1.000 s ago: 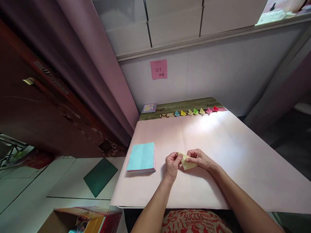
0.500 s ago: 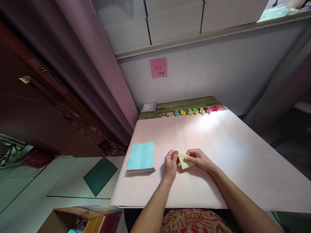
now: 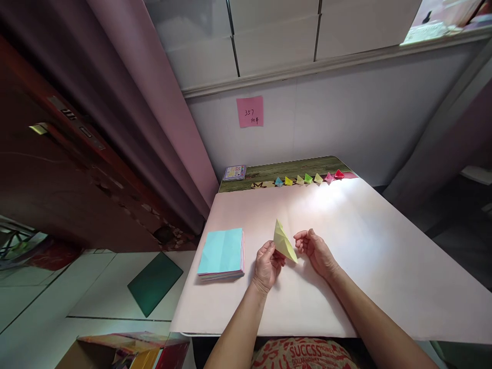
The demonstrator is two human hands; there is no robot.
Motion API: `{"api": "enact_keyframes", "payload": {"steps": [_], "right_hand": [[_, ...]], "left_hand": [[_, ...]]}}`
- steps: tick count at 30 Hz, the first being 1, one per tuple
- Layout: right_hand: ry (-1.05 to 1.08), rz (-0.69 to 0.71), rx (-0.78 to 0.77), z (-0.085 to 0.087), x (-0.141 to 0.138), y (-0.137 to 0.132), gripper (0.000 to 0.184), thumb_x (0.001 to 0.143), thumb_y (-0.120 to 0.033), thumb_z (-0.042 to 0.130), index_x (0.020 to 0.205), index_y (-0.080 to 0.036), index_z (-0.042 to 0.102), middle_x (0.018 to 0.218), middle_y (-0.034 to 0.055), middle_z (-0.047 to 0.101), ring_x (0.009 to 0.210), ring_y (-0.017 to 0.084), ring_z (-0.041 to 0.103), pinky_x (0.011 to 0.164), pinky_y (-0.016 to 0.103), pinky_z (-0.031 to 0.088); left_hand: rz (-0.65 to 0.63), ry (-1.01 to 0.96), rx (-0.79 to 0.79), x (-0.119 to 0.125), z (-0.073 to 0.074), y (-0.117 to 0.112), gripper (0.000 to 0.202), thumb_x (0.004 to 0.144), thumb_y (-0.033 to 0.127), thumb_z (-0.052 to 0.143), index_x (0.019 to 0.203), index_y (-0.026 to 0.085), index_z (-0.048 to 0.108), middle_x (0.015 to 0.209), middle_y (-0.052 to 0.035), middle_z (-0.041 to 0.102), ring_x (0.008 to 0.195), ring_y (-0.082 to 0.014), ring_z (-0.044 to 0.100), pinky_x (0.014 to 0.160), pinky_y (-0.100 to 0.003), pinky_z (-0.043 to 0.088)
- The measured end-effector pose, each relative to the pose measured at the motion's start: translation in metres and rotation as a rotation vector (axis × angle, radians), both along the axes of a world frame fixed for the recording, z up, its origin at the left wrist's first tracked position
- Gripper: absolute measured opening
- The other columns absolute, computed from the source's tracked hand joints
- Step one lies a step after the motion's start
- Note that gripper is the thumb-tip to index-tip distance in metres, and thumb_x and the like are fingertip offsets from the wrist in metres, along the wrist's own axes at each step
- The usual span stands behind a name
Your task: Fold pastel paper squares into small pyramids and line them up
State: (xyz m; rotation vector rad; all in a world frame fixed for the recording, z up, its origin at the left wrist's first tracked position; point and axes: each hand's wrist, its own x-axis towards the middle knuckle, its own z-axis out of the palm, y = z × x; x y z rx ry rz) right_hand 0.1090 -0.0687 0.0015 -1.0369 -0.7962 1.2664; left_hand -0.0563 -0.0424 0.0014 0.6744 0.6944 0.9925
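A folded sheet of pale yellow origami paper [image 3: 284, 243] is tilted up above the table, its shape roughly triangular with creases showing. My left hand [image 3: 268, 265] grips its lower left side between thumb and fingers. Just to the right of the paper, my right hand [image 3: 315, 252] is apart from it, fingers loosely curled and spread, holding nothing. Left of my hands lies a stack of square coloured paper [image 3: 222, 251] with a light blue sheet on top.
Several small folded paper pieces [image 3: 308, 178] stand in a row along the table's far edge. A small pack of printed sheets [image 3: 234, 172] lies at the far left corner. A pink note [image 3: 250, 111] hangs on the wall. An open cardboard box [image 3: 126, 353] sits on the floor.
My right hand has let go of the yellow paper and moved a little right. The paper has turned in my left hand and shows a larger, pointed shape.
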Motion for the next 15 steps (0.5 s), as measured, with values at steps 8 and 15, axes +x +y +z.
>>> {"api": "enact_keyframes", "payload": {"steps": [8, 15], "right_hand": [[-0.048, 0.13, -0.018, 0.029, -0.025, 0.008, 0.047, 0.078, -0.065, 0.062, 0.081, -0.018, 0.064, 0.07, 0.0034, 0.059, 0.059, 0.014, 0.053, 0.059, 0.026, 0.046], [-0.018, 0.128, -0.031, 0.039, -0.031, 0.007, 0.038, 0.074, -0.056, 0.073, 0.074, -0.019, 0.063, 0.063, -0.0009, 0.054, 0.056, 0.012, 0.05, 0.058, 0.026, 0.045]], "left_hand": [[-0.038, -0.044, -0.025, -0.002, 0.003, 0.001, 0.033, 0.076, 0.045, 0.07, 0.072, 0.016, 0.054, 0.053, 0.0017, 0.053, 0.043, -0.0073, 0.045, 0.043, -0.02, 0.032], [-0.058, -0.038, -0.019, -0.001, 0.002, 0.001, 0.031, 0.074, 0.043, 0.07, 0.071, 0.016, 0.056, 0.061, -0.0005, 0.057, 0.046, -0.0078, 0.045, 0.046, -0.021, 0.031]]}}
